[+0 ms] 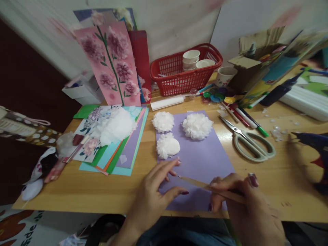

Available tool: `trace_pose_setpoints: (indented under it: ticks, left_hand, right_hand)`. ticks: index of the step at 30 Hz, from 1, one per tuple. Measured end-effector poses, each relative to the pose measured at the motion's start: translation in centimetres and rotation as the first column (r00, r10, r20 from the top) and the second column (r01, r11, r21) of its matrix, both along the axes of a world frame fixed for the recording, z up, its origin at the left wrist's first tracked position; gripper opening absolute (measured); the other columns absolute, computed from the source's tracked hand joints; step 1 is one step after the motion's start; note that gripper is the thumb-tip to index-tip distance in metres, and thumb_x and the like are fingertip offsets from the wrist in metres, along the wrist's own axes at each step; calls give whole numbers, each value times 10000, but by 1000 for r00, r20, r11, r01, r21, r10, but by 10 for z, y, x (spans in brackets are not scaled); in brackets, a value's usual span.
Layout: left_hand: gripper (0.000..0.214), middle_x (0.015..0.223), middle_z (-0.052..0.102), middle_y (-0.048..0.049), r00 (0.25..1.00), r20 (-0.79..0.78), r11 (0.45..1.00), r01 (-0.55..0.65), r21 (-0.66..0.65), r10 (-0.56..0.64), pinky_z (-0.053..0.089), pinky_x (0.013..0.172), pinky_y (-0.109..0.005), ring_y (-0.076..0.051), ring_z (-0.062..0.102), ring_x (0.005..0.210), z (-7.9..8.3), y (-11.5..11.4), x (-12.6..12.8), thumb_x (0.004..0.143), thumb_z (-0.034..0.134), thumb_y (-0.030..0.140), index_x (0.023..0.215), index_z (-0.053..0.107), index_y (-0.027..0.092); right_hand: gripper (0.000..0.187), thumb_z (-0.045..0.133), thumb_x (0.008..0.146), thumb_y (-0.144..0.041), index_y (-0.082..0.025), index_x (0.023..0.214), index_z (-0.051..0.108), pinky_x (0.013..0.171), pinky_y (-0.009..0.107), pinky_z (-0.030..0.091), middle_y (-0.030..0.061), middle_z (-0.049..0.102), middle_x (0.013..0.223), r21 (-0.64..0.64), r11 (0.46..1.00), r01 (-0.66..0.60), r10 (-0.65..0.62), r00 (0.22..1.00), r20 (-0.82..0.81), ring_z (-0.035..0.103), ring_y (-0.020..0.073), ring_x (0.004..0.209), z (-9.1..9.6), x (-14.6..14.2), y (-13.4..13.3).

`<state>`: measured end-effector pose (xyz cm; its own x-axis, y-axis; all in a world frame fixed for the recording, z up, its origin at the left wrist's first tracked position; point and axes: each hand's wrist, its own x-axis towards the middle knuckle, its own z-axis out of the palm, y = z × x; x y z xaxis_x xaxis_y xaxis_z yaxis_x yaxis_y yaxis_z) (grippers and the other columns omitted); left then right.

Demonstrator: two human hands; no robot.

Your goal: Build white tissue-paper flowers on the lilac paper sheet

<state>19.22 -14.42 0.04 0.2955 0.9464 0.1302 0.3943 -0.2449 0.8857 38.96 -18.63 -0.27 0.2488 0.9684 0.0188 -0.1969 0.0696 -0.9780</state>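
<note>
Three white flowers lie on a purple sheet [202,160], which sits on the table [112,194] straight in front of the person; taking the sheet as the dial, with twelve pointing away from the person, one flower [197,126] is at twelve, another [163,121] between ten and eleven, overlapping the left edge, and a third [167,146] near ten, with a smooth patch on its right side. From four o'clock the right hand [235,194] grasps a stick [196,182] between thumb and fingers, its tip slanting towards ten, above the sheet. At eight o'clock the left hand [156,188] is loosely spread, apparently gripping nothing, its fingertips close to the stick's tip; whether they touch it I cannot tell. Scissors [238,131] lie between two and three, blades slightly parted, with markers [246,118] just beyond. Farther towards three is a glue gun [311,138]. Between nine and ten, white tissue [116,128] rests on coloured papers [133,147]; behind them, towards ten-thirty, stands a pink card [111,94] bearing purple-pink flowers. A white roll [167,103] lies at eleven, a red basket [176,85] holding cups [191,55] stands at twelve, and paints [216,97] cluster at one.
</note>
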Motion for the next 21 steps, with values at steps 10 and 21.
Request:
trace_pose_setpoints:
  ticks: [10, 21]
  left_hand:
    - [217, 536, 668, 8, 960, 258, 861, 43, -507, 104, 457, 494, -172, -89, 574, 488, -1, -5, 14, 863, 666, 337, 714, 721, 188]
    - [373, 410, 603, 3, 908, 392, 820, 107, -562, 150, 421, 452, -188, -99, 540, 394, -9, -14, 17, 724, 773, 487, 604, 650, 156]
  right_hand:
    - [592, 323, 954, -645, -225, 692, 647, 504, 322, 464, 14, 567, 412, -204, 979, -19, -18, 984, -179, 539, 179, 420, 5, -5, -7]
    - [563, 393, 972, -573, -214, 580, 576, 553, 267, 438, -26, 478, 294, -41, 993, 106, -114, 941, -320, 394, 97, 309, 0, -12, -4]
